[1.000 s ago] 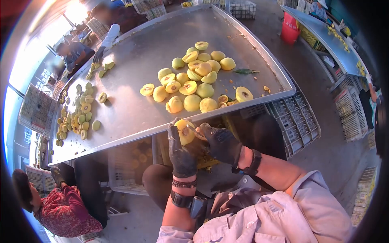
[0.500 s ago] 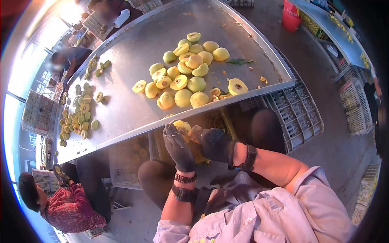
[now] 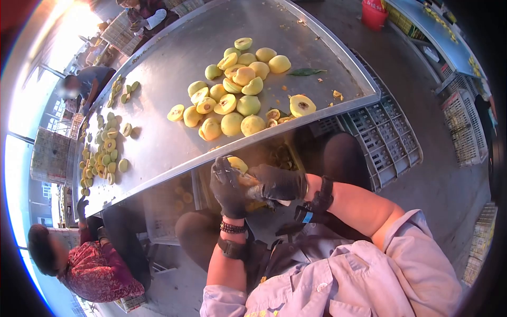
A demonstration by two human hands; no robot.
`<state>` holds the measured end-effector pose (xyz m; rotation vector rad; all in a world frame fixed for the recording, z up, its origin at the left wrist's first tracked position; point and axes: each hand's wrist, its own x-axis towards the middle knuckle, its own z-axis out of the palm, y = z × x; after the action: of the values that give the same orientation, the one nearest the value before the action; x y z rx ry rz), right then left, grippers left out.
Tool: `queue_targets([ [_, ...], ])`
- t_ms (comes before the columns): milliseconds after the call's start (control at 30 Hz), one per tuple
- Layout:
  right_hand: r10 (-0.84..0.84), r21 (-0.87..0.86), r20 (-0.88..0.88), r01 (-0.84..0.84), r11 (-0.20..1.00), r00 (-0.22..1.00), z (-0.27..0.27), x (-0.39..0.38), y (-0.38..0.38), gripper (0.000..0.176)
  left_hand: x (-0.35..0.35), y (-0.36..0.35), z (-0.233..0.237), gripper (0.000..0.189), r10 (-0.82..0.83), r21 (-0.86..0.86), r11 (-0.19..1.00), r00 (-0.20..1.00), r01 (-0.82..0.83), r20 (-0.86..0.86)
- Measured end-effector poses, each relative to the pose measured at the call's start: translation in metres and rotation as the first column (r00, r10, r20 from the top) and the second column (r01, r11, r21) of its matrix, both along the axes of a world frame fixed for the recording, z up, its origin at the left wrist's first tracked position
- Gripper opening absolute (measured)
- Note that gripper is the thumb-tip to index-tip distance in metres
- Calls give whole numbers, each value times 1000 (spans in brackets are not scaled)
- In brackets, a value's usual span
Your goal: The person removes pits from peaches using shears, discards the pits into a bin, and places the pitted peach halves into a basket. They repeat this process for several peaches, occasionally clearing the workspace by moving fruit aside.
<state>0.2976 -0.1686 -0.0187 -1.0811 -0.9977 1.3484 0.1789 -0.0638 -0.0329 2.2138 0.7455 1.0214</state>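
Note:
My left hand, in a dark glove smeared with pale residue, is closed around a yellow peach half just below the table's near edge. My right hand, also gloved with bare fingertips showing, is curled against the same peach. A pale end sticks out under the right fist, like the handle of a small tool; the rest of it is hidden. Beyond both hands, a pile of yellow-green peaches, whole and halved, lies on the metal table. One cut half shows its brown pit cavity.
Smaller green halves are spread on the table's left side. A raised metal rim borders the table. Plastic crates stand under its right corner. Co-workers sit at left, one in a red patterned top. A red bucket stands behind.
My right hand has turned, so the pale end now shows below it. My left hand still holds the peach. The co-worker at lower left has reached a hand to the table edge.

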Motion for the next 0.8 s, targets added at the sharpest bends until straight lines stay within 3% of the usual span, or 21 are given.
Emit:
queue_targets([
  [100,47,-211,-257,-104,972,965,11,-5,-4,19,-8,7,-22,36,-48,-336,938,992,86,120],
  [133,36,-259,-317,-123,958,948,13,-6,-6,18,-12,9,-33,37,-19,-312,949,996,46,87],
  [167,40,-271,-299,-125,954,953,14,-7,-7,18,-14,12,-44,38,8,-287,958,998,9,58],
  [233,38,-296,-263,-119,948,964,16,-9,-7,18,-15,8,-40,42,133,-592,804,953,56,272],
  [267,12,-226,-191,-56,973,981,9,-10,-5,20,-15,6,-39,45,240,-703,704,899,99,368],
  [333,-49,-75,-47,46,996,998,-13,-10,0,23,-29,19,-29,52,418,-876,438,818,201,396],
  [367,-19,-70,292,41,997,956,-11,-7,-1,25,-41,20,-8,54,404,-896,398,839,198,365],
  [400,11,-72,597,40,997,803,-10,-4,-3,30,-52,21,14,56,387,-914,358,860,193,333],
  [467,68,-36,921,-89,995,383,-36,-5,1,33,-74,21,53,54,350,-905,358,866,230,358],
  [500,-22,36,875,-19,999,484,-19,-8,-4,33,-80,23,64,53,395,-889,381,825,252,404],
  [533,-236,238,849,56,970,473,-20,-8,0,35,-84,26,71,52,438,-875,398,781,276,445],
  [600,-616,603,677,176,778,403,-25,-3,7,39,-86,33,76,50,527,-853,425,684,302,504],
  [700,-623,609,782,239,756,-23,31,36,-1,38,-77,42,78,48,680,-857,423,523,293,514],
  [767,-554,518,833,365,773,-9,57,79,-4,37,-64,43,79,47,808,-898,364,396,246,436],
  [800,-520,477,854,409,778,-7,64,102,-7,37,-60,46,74,46,816,-900,347,387,264,429],
])
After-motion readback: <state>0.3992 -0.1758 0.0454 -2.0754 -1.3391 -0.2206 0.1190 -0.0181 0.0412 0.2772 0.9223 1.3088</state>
